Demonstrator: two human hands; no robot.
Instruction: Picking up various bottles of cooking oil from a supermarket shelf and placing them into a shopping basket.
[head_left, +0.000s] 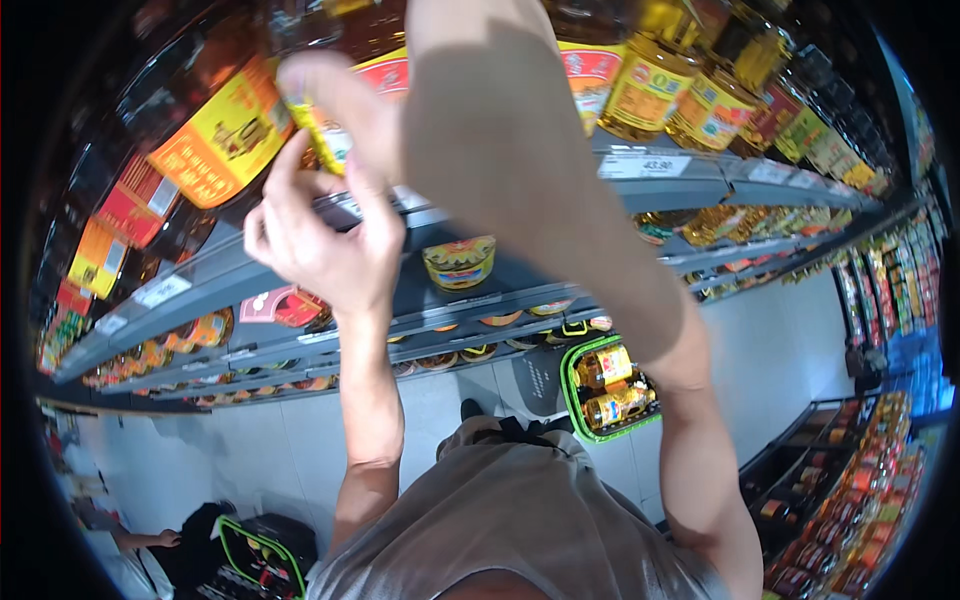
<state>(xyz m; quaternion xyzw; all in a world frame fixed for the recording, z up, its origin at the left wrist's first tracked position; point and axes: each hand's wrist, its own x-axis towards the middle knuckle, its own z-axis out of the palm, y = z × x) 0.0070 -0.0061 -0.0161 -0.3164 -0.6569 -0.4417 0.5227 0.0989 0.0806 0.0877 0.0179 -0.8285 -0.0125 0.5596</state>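
My left hand (322, 240) is raised in front of the shelf edge, its fingers loosely curled and thumb apart, with nothing visible between them. Just beyond it stand large cooking oil bottles, one with an orange and yellow label (225, 135). A yellow label strip (322, 139) on another bottle shows between my two hands. My right hand (457, 97) is blurred and very close to the camera, its thumb stretched to the left. The top of the picture cuts off its fingers, so whether it holds anything cannot be told. My right forearm hides the middle of the shelf.
Smaller oil bottles (649, 90) stand right of my arm above a price tag (645, 166). A green-rimmed basket (568, 390) holding oil bottles stands by my feet. Behind me at left are another person (142, 555) and a second basket (304, 536). A bottle display (855, 517) stands at right.
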